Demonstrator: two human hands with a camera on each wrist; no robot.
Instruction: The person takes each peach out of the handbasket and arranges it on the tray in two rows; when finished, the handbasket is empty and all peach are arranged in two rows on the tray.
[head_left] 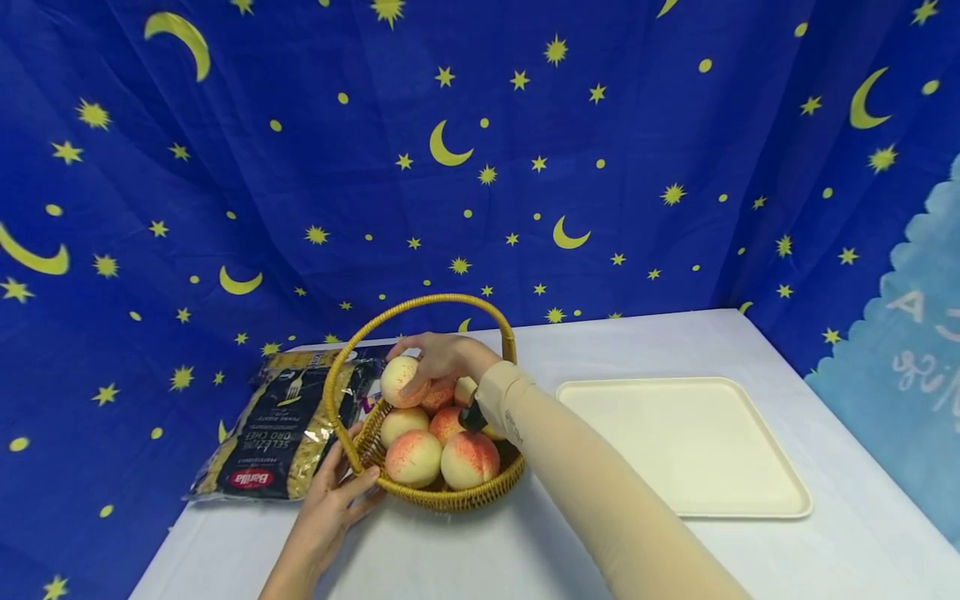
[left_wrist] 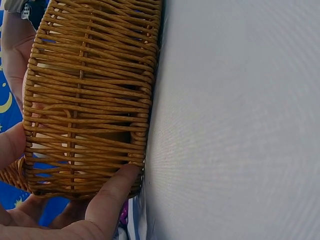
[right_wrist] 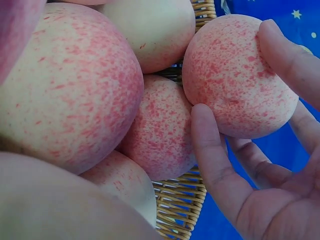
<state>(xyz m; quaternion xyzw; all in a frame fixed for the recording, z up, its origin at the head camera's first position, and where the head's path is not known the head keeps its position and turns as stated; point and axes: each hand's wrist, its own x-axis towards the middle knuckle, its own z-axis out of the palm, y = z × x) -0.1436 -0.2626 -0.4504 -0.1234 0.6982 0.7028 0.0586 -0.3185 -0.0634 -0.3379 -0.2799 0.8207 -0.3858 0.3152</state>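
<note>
A wicker basket (head_left: 457,500) with a tall arched handle holds several peaches, pale with red speckles. My right hand (head_left: 444,357) reaches in under the handle and grips one peach (head_left: 401,379) at the upper left of the pile. In the right wrist view, thumb and fingers curve round that peach (right_wrist: 235,75), with other peaches (right_wrist: 75,90) close beside it. My left hand (head_left: 330,508) holds the basket's left side near the handle's foot. The left wrist view shows its thumb and fingers (left_wrist: 112,195) spread on the woven wall (left_wrist: 90,110).
Left of the basket lie bags of Barilla pasta (head_left: 262,442), partly behind the handle. A cream rectangular tray (head_left: 697,387) rests on the white-covered table (head_left: 420,562) to the right. Behind hangs a blue curtain (head_left: 630,275) with moons and stars.
</note>
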